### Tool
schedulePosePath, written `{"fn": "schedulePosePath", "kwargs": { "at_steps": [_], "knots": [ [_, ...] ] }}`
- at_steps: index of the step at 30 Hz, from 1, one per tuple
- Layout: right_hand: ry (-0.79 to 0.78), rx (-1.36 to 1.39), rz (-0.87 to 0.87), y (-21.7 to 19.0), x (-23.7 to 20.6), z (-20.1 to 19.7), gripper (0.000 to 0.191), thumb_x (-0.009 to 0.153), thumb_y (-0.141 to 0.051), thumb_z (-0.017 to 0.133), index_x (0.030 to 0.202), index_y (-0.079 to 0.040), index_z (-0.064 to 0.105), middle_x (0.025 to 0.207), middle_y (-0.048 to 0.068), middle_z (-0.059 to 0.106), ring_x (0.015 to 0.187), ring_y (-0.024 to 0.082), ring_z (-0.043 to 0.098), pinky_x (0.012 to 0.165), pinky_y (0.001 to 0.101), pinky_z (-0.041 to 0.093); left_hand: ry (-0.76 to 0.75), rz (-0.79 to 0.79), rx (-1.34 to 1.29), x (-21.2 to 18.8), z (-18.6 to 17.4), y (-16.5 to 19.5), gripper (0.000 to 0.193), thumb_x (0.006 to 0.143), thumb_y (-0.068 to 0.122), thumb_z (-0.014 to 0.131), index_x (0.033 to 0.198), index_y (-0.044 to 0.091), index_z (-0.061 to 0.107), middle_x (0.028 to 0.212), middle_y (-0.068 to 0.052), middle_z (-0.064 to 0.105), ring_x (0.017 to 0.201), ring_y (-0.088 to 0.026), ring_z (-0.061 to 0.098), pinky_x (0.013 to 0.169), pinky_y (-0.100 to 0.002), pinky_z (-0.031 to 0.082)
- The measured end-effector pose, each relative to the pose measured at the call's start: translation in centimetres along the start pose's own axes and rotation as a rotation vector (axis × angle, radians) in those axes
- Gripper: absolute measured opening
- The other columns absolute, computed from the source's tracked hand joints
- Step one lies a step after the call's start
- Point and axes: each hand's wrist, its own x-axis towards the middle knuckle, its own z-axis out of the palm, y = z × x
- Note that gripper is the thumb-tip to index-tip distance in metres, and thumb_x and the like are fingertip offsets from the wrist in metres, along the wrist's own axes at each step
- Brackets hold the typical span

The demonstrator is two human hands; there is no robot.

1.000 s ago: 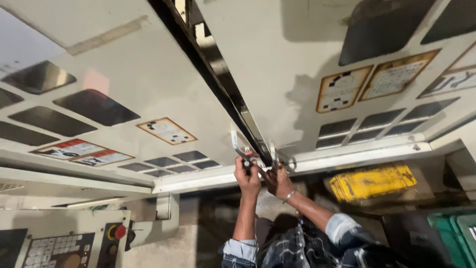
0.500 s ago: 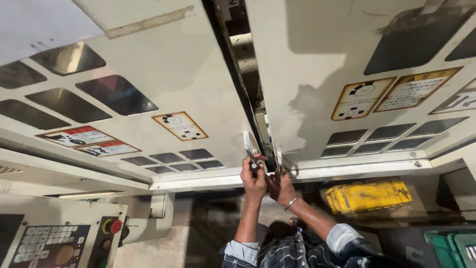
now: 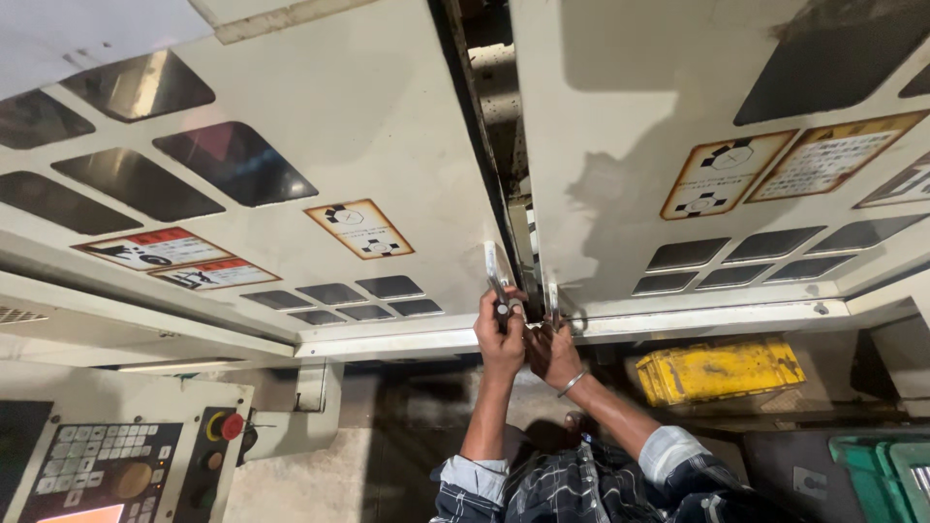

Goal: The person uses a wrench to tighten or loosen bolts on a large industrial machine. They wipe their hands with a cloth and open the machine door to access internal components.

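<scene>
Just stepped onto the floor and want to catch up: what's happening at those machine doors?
A person stands at a machine's two pale sliding doors. The left hand grips the metal handle of the left door; the right hand is at the edge of the right door. A narrow dark gap shows between the doors. A control panel sits lower left, a yellow box to the right.

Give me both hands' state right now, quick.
Left hand: closed around the left door handle.
Right hand: at the right door handle; grip cannot be told.
</scene>
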Motion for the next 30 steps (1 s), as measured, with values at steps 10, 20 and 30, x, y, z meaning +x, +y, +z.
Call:
{"fn": "schedulePosePath", "kwargs": {
  "at_steps": [10, 20, 30],
  "knots": [
    [0.002, -0.032, 0.022, -0.09, 0.04, -0.06, 0.034, 0.079, -0.008, 0.071, 0.113, -0.012, 0.066, 0.095, 0.006, 0.068, 0.103, 0.032, 0.061, 0.093, 0.0569, 0.043, -0.028, -0.074, -0.095, -0.11, -0.15, -0.21, 0.031, 0.094, -0.004, 0.058, 0.125, 0.002, 0.058, 0.104, -0.006, 0.072, 0.075, -0.007, 0.055, 0.066, -0.023, 0.046],
    [-0.030, -0.086, 0.046, -0.14, -0.17, 0.27, 0.041, 0.081, -0.009, 0.070, 0.122, -0.010, 0.066, 0.087, 0.006, 0.068, 0.101, 0.032, 0.062, 0.089, 0.0552, 0.043, -0.035, -0.080, -0.178, -0.39, -0.28, -0.12, 0.029, 0.098, -0.003, 0.057, 0.126, 0.002, 0.057, 0.107, -0.006, 0.071, 0.080, -0.006, 0.055, 0.069, -0.021, 0.046],
    [-0.042, -0.129, 0.029, -0.58, 0.25, -0.25, 0.045, 0.083, -0.012, 0.070, 0.127, -0.011, 0.064, 0.088, 0.006, 0.065, 0.101, 0.032, 0.062, 0.091, 0.0570, 0.043, -0.030, -0.151, -0.266, -0.46, -0.38, -0.51, 0.029, 0.097, -0.004, 0.057, 0.126, 0.001, 0.055, 0.108, -0.008, 0.070, 0.074, -0.006, 0.053, 0.065, -0.021, 0.046]
  ]
}}
